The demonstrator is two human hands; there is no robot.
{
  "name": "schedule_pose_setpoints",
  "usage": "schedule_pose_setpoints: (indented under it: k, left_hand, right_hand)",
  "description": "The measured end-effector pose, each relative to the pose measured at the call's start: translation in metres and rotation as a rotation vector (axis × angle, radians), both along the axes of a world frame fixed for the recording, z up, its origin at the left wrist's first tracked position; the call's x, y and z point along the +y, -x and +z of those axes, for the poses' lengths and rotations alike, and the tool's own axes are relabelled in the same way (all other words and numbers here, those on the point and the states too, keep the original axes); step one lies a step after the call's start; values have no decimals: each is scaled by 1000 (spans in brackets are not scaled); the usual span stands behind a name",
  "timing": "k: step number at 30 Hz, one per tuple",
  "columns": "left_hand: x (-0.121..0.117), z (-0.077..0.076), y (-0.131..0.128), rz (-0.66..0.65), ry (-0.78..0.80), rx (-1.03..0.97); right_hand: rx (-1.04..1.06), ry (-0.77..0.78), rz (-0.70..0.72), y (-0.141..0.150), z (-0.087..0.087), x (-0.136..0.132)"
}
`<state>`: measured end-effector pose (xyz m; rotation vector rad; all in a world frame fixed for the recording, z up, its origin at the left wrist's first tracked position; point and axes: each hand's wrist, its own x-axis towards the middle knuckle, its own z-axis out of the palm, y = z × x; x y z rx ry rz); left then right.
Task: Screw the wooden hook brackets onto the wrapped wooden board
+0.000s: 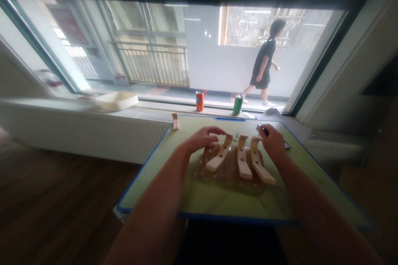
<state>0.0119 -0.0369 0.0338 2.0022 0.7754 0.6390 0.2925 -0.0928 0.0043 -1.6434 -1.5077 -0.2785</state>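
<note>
My left hand (205,138) reaches to the left wooden piece (221,154), its index fingertip at the upper end and its thumb apart below. This bent, pale piece has dark holes and lies tilted on a brown, clear-edged board (230,176). Beside it lie a middle wooden piece (243,159) and a right wooden piece (258,161), both bent and with similar dark spots. Behind the right piece, my right hand (273,140) is closed around a small dark object (265,131), too blurred to name. Small dark bits (236,136) lie between the pieces' upper ends.
A yellow-green table (161,190) with a blue rim stands before a window. Another wooden piece (175,121) is at its far left corner. An orange can (199,101), a green can (238,105) and a cream tray (116,100) sit on the sill. Outside, a person (264,62) walks past.
</note>
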Motion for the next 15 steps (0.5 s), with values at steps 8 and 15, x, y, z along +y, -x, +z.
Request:
schedule_pose_setpoints:
  k: [8,15]
  left_hand:
    - [-23,-4,-25,-82,68,-122]
    - [-11,-18,-32,107,-197,-82]
  right_hand:
    - [-3,12,64,10,2,-4]
    - [-1,60,115,10,-5,-3]
